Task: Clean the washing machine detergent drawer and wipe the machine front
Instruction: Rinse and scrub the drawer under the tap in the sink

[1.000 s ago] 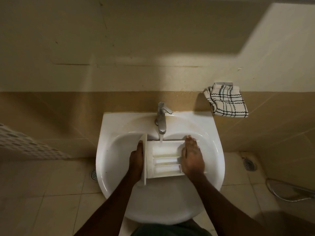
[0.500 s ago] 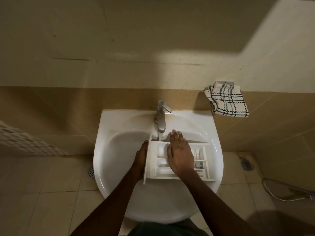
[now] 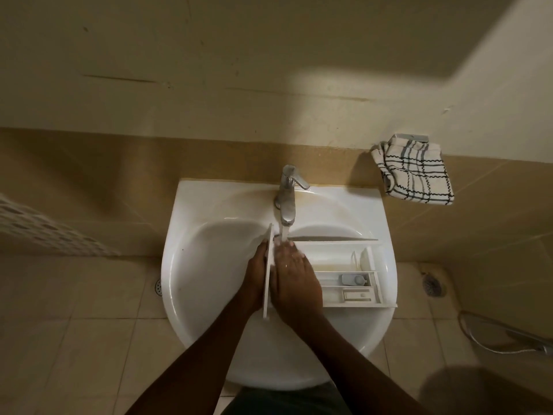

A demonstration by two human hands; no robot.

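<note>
Squarely across the sink (image 3: 209, 265) lies the detergent drawer (image 3: 338, 260), its long body running from the middle of the basin out to the right rim, where its far end rests on the edge. Its front panel (image 3: 268, 277) stands on edge at the left end, just below the tap (image 3: 287, 202), and the two hands sit on either side of that panel.

The left hand (image 3: 256, 278) is pressed to the panel's outer face with its fingers reaching up along it. The thumb is hidden behind the plastic, so whether this hand clasps the panel or only braces it I cannot tell.

The right hand (image 3: 294, 280) lies palm down inside the drawer, right against the panel's inner face. Its fingers are straight and relaxed, grasping nothing, and the fingertips sit under the water stream (image 3: 283, 233) falling from the spout.

The drawer is white plastic, split lengthwise into compartments. The widest one, toward the back rim of the sink, shows a yellowish stain on its floor and an upright divider near the right end. A narrower channel beside it holds a small grey insert (image 3: 351, 279), and the slimmest compartment runs along the side nearest the person.

A checked cloth (image 3: 414, 173) hangs on the wall beyond the sink's back right corner.
</note>
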